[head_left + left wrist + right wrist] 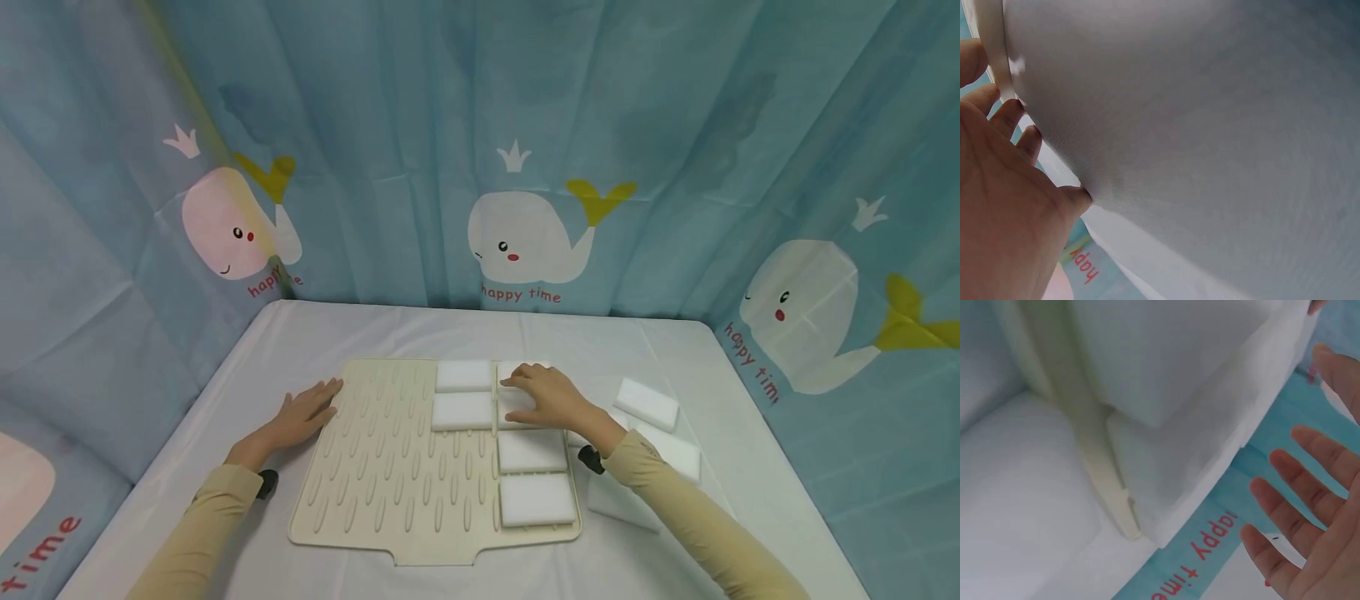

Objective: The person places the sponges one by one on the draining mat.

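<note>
A beige mat [375,467] with raised oval ridges and a front tab lies on the table. White sponge blocks sit on its right part: two in one column [461,412] and several in the column at the right edge [532,451]. My left hand [300,417] rests at the mat's left edge, its fingertips touching the rim in the left wrist view. Over the far blocks of the right column hovers my right hand [551,398], partly hiding them. In the right wrist view its fingers [1285,512] are spread apart from the sponge blocks [1179,444], holding nothing.
More white sponge blocks [647,403] lie loose on the table right of the mat, some partly hidden by the right forearm. A white cloth [352,325] covers the table. Blue curtains [390,167] with whale prints stand behind and at both sides.
</note>
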### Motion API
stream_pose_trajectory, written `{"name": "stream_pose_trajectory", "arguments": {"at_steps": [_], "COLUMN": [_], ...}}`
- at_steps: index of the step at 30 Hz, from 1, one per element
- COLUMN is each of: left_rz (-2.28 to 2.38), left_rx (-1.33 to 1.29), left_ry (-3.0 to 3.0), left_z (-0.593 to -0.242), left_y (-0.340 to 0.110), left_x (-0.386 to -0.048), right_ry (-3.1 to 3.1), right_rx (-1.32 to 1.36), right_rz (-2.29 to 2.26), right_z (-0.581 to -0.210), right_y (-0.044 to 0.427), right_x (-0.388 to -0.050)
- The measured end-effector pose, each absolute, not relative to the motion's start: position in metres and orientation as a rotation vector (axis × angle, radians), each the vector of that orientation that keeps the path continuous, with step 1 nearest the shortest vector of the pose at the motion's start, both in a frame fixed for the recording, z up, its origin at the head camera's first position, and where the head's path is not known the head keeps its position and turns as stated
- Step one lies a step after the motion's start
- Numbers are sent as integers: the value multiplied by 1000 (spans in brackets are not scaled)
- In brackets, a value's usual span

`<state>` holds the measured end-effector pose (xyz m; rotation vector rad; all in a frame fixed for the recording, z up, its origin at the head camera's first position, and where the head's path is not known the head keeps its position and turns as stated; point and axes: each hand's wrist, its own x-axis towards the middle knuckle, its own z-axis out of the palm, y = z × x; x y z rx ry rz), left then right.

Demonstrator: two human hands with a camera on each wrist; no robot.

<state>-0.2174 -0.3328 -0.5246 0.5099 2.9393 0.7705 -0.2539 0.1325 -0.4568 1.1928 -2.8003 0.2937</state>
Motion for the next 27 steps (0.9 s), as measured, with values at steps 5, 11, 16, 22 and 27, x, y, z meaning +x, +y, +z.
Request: {"name": "stream_pose_trajectory", "arguments": {"at_steps": [5, 11, 16, 22, 27], "left_rz": [788, 777, 774, 778, 807], "left_rx": [503, 500, 498, 510, 529], "left_ry": [2934, 2935, 2931, 2938, 2949], "left_z": [-523, -524, -523, -521, -521], "left_y": [-332, -333, -333, -332, -330], "left_x": [-216, -217, -216, -215, -215], "right_ry": [-2817, -2800, -2805, -2782, -2766], "right_rx": [1164, 1128, 1099, 1092, 1089], "right_rz": [304, 322, 330, 351, 386], "right_z": [-455, -454, -457, -462, -463], "right_y": [145, 161, 174, 190, 203], "right_x": [-250, -243, -237, -228, -220]}}
